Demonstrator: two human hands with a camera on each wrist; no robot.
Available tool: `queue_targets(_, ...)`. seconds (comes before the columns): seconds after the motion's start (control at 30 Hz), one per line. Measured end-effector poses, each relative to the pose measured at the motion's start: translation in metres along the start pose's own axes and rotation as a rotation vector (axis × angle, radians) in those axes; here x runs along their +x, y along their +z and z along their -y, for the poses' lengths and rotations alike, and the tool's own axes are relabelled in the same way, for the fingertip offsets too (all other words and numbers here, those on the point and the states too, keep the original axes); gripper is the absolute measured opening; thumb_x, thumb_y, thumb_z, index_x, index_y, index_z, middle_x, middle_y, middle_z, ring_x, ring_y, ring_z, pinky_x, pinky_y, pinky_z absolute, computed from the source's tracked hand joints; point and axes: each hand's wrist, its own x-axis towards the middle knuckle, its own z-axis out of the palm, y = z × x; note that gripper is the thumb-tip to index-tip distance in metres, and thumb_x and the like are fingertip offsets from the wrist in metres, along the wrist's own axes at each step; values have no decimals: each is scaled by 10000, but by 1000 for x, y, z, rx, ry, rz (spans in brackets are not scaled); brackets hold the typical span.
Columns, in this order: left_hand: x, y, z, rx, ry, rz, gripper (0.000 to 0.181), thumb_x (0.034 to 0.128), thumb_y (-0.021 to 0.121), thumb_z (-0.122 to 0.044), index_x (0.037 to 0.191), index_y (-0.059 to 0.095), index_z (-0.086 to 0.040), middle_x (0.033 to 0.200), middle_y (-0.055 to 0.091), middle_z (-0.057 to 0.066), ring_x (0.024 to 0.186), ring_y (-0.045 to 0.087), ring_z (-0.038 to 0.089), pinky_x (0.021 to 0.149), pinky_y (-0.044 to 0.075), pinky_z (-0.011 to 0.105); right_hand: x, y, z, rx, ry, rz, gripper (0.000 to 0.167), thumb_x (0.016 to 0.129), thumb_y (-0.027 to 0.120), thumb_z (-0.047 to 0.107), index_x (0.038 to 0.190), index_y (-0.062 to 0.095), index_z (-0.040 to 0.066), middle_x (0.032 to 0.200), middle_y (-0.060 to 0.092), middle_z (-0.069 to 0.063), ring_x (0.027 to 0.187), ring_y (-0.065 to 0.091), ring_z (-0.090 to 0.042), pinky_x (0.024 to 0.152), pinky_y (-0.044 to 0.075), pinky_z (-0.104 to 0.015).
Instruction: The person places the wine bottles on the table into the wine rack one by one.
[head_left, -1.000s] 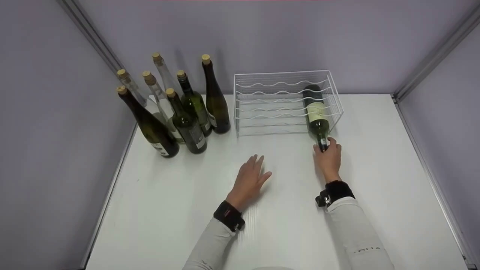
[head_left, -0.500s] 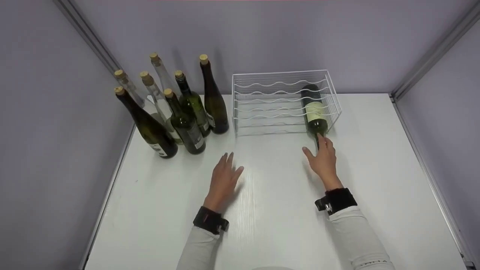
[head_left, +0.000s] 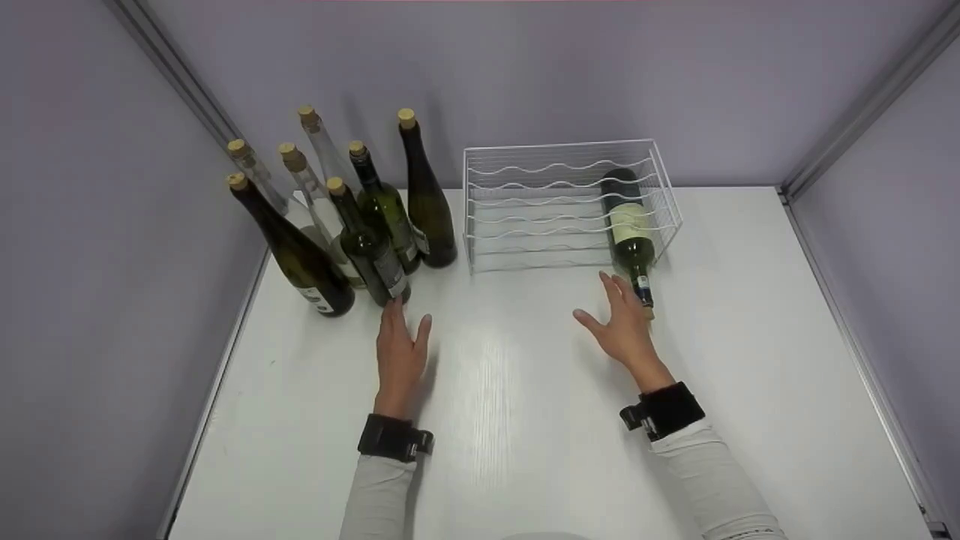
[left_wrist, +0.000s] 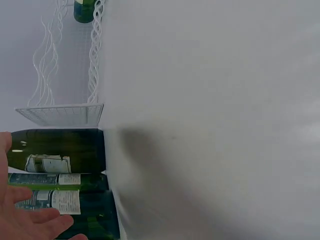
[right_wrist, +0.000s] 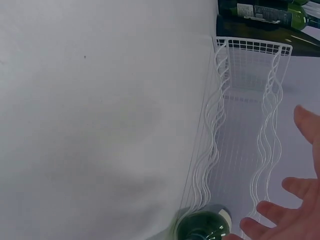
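My left hand (head_left: 401, 356) is open just in front of a dark green wine bottle (head_left: 375, 262) with a cork; whether the fingertips touch it I cannot tell. Spread fingers of that hand also show in the left wrist view, beside the bottles. My right hand (head_left: 626, 326) is open and empty, left of the neck of a green wine bottle (head_left: 630, 223) with a cream label. That bottle lies on its side in the right end of a white wire wine rack (head_left: 540, 232), its corked neck toward me.
Several other corked bottles stand upright at the back left, among them a tall dark one (head_left: 431, 210) beside the rack, a dark green one (head_left: 304, 262) at the front left and a clear one (head_left: 326, 214). Panel walls enclose the white table (head_left: 525, 420) on the left, right and back.
The right hand has let go of the lying bottle's neck and drawn back to its left. My left hand has moved leftward to the standing bottles.
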Motion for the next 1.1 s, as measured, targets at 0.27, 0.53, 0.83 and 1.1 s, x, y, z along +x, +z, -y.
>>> queue_targets(0.27,15,-12,4,-8,-88,-123,699,1005,550,-355,1504,251,33,1492,305,257,1330,389,395,1058,353,498,-4,14,8,33,-3,70,858,916,663,482,1565,240,113,1571,191,-229,1424,198,-440,1096,253,-601)
queue_targets(0.53,34,-17,2,-56,-151,-227,762,969,624,-277,1499,212,84,1503,251,269,1383,316,384,1111,295,468,-4,28,16,64,8,113,856,922,658,476,1568,227,117,1570,190,-231,1429,207,-417,1113,252,-571)
queue_targets(0.83,47,-18,3,-103,-160,-290,763,955,643,-247,1510,215,55,1507,252,247,1371,330,380,1102,302,467,0,45,33,87,-24,177,882,911,635,540,1571,223,125,1575,196,-218,1438,217,-387,1131,242,-531)
queue_targets(1.1,53,-18,4,-106,-156,-285,755,965,638,-260,1519,217,34,1509,269,235,1377,329,363,1113,292,444,1,55,48,98,-46,207,869,911,632,543,1564,248,116,1575,221,-201,1442,222,-368,1137,241,-511)
